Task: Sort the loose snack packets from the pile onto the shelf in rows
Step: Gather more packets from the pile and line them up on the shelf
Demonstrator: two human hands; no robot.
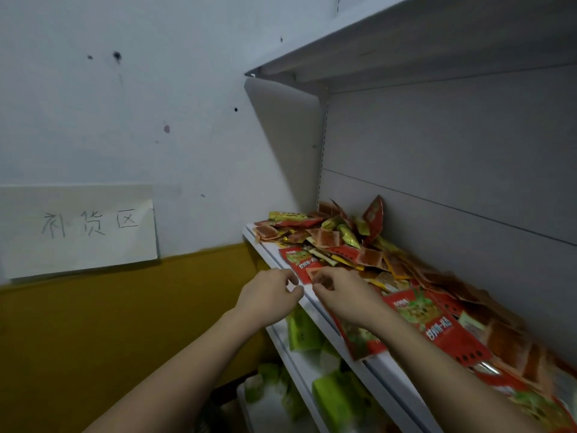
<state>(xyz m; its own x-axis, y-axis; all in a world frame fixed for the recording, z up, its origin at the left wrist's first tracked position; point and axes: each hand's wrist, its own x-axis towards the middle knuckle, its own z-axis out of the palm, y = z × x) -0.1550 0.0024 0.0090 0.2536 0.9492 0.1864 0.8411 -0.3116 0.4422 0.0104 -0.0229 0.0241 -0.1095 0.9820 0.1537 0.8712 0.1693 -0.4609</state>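
A pile of loose snack packets (343, 242), red, orange and yellow-green, covers the white shelf (387, 378) from its far left end along the back panel. A large red packet (295, 259) lies flat at the front of the pile. My right hand (340, 292) hovers over the shelf's front edge, its thumb and fingers pinching a small red packet (313, 272) beside the large one. My left hand (270, 296) is just left of it at the shelf's lip, fingers curled; whether it holds anything is unclear. More large red packets (427, 320) lie under my right forearm.
An upper shelf (406, 42) overhangs the pile. Green packets (334, 398) fill the lower shelves below my arms. To the left are a white wall with a paper sign (78, 229) and a mustard-yellow lower band.
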